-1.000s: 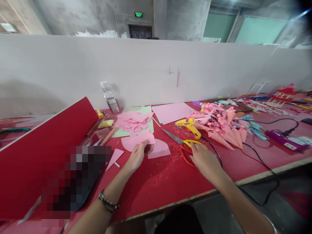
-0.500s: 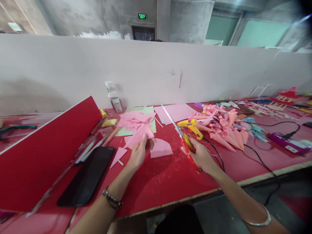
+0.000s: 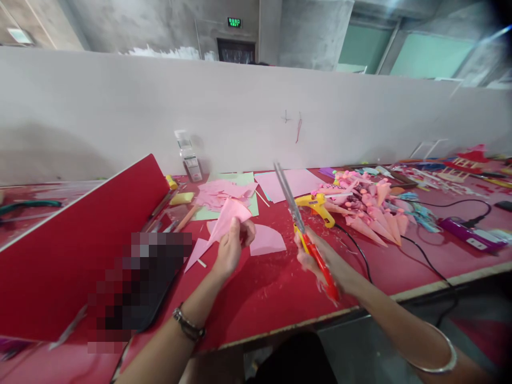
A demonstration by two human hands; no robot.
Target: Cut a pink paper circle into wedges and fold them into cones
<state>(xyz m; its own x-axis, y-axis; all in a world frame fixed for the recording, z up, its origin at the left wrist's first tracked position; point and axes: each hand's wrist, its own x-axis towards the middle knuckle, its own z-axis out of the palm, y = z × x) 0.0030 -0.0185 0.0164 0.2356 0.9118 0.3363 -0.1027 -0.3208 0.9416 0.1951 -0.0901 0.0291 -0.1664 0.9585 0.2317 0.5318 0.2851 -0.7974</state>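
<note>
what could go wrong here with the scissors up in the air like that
1. The scissors are lifted in the right hand, blades pointing up and away; a swing toward the left hand holding the pink paper piece could nick fingers.
2. The glue gun and its black cord lie just beyond the right hand, so the scissors could snag them.

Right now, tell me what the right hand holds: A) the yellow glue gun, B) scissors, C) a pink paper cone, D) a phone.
B: the right hand grips the scissors, blades pointing up, while the glue gun lies on the table behind.
</note>
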